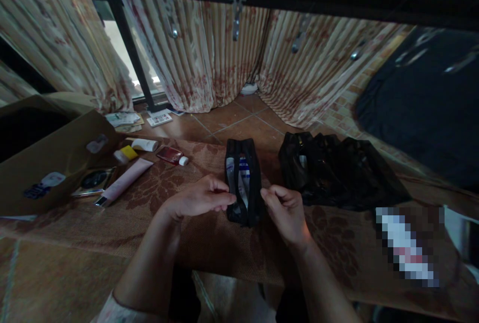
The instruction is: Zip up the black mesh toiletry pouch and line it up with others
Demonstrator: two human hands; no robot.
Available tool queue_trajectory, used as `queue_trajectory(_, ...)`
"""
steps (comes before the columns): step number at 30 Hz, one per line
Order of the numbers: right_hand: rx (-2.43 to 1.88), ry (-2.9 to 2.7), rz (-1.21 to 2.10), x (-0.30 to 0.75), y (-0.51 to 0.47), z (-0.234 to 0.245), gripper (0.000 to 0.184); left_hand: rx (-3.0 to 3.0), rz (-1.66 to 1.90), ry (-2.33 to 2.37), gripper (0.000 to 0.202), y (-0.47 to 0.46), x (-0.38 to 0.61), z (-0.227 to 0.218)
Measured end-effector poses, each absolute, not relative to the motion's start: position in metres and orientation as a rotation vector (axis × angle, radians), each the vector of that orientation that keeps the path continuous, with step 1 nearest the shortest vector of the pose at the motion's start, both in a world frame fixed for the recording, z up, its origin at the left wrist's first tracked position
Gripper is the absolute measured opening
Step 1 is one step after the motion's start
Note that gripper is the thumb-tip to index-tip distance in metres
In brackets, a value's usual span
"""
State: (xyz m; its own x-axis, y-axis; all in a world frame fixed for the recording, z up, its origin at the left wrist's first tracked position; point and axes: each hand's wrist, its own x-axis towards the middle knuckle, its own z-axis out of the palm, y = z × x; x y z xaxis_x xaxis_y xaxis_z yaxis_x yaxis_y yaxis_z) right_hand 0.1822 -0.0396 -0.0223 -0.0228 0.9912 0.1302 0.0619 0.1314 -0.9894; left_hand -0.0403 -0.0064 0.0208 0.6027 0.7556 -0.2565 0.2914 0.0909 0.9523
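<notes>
A small black zip pouch stands open on a brown patterned mat, with white and blue items showing inside it. My left hand pinches the pouch's left rim near its front end. My right hand pinches the right rim, fingers curled. Both hands hold the opening apart.
A crumpled black plastic bag lies to the right of the pouch. To the left lie a pink tube, a white tube, a small red item, a yellow item and a cardboard box. Curtains hang behind, over a tiled floor.
</notes>
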Motion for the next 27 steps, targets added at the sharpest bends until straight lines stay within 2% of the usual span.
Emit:
queue_trajectory(8, -1.108, -1.358, 1.148, 0.192, -0.041, -0.02, 0.046, 1.51, 0.5, 1.121, 0.056, -0.002, -0.043, 0.011)
queue_trajectory(16, -1.127, -1.624, 1.164, 0.192, -0.043, -0.003, 0.037, 1.443, 0.574, 1.072, 0.042, -0.002, -0.041, 0.014)
queue_trajectory(27, -1.165, -1.711, 1.158, 0.193, -0.043, -0.009, 0.033, 1.455, 0.577, 1.123, 0.033, -0.002, -0.039, 0.013)
